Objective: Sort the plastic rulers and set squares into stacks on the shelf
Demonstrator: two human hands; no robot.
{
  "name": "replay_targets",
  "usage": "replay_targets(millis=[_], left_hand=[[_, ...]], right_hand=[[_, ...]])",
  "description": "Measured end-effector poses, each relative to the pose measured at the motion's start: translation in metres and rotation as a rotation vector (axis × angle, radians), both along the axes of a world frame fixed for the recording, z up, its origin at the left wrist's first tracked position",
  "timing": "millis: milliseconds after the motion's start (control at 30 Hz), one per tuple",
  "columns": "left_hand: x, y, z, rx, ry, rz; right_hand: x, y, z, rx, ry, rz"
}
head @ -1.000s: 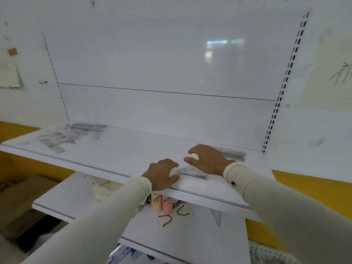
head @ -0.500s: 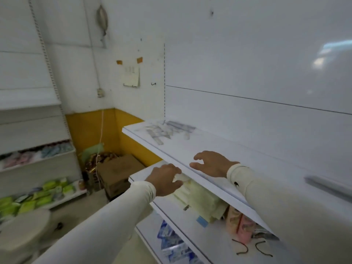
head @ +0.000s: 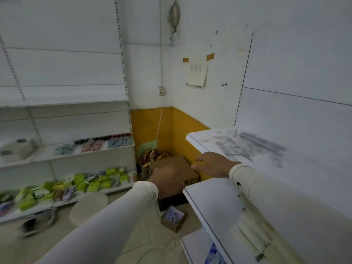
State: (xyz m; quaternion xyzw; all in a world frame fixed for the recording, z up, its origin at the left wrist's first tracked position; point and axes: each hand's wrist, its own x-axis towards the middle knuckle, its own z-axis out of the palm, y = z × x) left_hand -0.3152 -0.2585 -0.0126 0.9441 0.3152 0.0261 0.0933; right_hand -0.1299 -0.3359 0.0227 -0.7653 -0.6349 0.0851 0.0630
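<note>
A blurred pile of clear plastic rulers and set squares (head: 247,145) lies on the white upper shelf (head: 308,174) near its left end. My right hand (head: 213,164) hovers at the shelf's front left corner, fingers spread and empty, just short of the pile. My left hand (head: 167,180) hangs in the air left of the shelves, below shelf level, fingers loosely curled with nothing in it.
A lower white shelf (head: 215,204) juts out under my right arm. A brown cardboard box (head: 171,166) stands on the floor in the yellow-walled corner. Another shelf unit (head: 66,149) with green packets fills the left side. A small box (head: 173,218) lies on the floor.
The view has swung left along the shelf. Both hands left the set squares at the right end and travelled left; my right hand now reaches the left-end pile.
</note>
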Motion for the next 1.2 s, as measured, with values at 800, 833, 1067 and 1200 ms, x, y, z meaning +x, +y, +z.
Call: replay_targets(millis=[800,833,1067,1200], left_hand=[[0.174,0.396,0.001,0.002,0.027,0.068],[0.191,0.408,-0.001,0.000,0.019,0.034],[0.318,0.458,-0.005,-0.023,0.019,-0.363],[0.379,0.466,0.002,-0.029,0.052,-0.635]], right_hand=[[0.191,0.390,0.000,0.031,0.111,0.072],[0.203,0.391,-0.001,0.036,0.108,0.036],[0.287,0.371,0.002,0.091,0.019,-0.370],[0.306,0.329,0.009,0.017,-0.011,-0.664]])
